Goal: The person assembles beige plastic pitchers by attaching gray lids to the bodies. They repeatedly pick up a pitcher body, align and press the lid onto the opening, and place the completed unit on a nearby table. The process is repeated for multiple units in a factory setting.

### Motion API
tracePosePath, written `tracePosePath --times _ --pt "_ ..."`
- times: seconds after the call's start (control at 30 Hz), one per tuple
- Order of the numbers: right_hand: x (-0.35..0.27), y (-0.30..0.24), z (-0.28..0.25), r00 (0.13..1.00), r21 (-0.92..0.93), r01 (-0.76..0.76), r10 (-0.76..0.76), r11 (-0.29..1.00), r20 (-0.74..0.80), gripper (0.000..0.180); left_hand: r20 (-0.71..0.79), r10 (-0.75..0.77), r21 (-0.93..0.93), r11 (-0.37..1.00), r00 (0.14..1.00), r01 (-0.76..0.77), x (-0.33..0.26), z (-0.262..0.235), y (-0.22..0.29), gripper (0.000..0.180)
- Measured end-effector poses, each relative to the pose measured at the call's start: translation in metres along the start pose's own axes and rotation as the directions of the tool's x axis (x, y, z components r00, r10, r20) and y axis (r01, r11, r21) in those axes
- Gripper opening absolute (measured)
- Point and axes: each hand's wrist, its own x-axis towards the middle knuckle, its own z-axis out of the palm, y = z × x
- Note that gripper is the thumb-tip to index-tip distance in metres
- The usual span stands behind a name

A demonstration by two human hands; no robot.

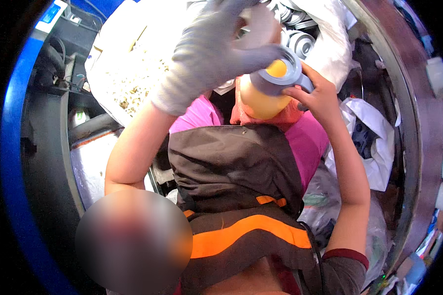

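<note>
My left hand [209, 54] wears a grey knit glove and is raised at the top centre. A pale round piece [260, 24] sits between its fingers and thumb, and the thumb reaches across to a grey ring-shaped part [283, 78]. My bare right hand [320, 96] grips that ring from the right side. A yellow-orange rounded body [263, 104] hangs below the ring and shows through its opening. Both hands are held up close to the camera, above my pink top and brown apron with orange stripes [241, 236].
A white bag of several grey round parts [300, 42] lies behind the hands. Another white sack holds small beige pieces [133, 78]. A blue-rimmed dark machine [39, 128] stands at left. Crumpled white bags [374, 142] and a curved brown edge [418, 123] are at right.
</note>
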Motion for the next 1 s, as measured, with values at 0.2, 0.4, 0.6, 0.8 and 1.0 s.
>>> tracePosePath --times 0.2,0.4,0.6,0.8,1.0 --pt "-0.019 0.012 -0.010 0.999 -0.196 0.002 -0.009 0.981 -0.033 0.042 0.283 0.020 0.497 0.852 0.959 -0.164 0.021 0.062 -0.002 0.067" --pt "-0.036 0.034 0.006 0.996 -0.350 -0.075 0.053 0.934 -0.074 0.030 0.290 0.056 0.383 0.908 0.955 -0.169 0.021 0.058 0.001 0.067" --pt "-0.037 0.038 0.005 0.995 -0.428 -0.093 0.074 0.899 -0.063 0.030 0.260 0.252 0.324 0.887 0.932 -0.330 0.073 0.030 -0.002 0.054" --pt "-0.049 0.050 0.006 0.989 -0.439 -0.060 -0.007 0.897 -0.151 0.034 0.267 0.235 0.247 0.921 0.935 -0.302 0.062 0.019 0.032 0.058" --pt "-0.041 0.040 0.021 0.995 -0.451 -0.046 -0.001 0.891 -0.103 0.033 0.380 0.138 0.421 0.854 0.914 -0.304 0.008 0.065 0.011 0.063"
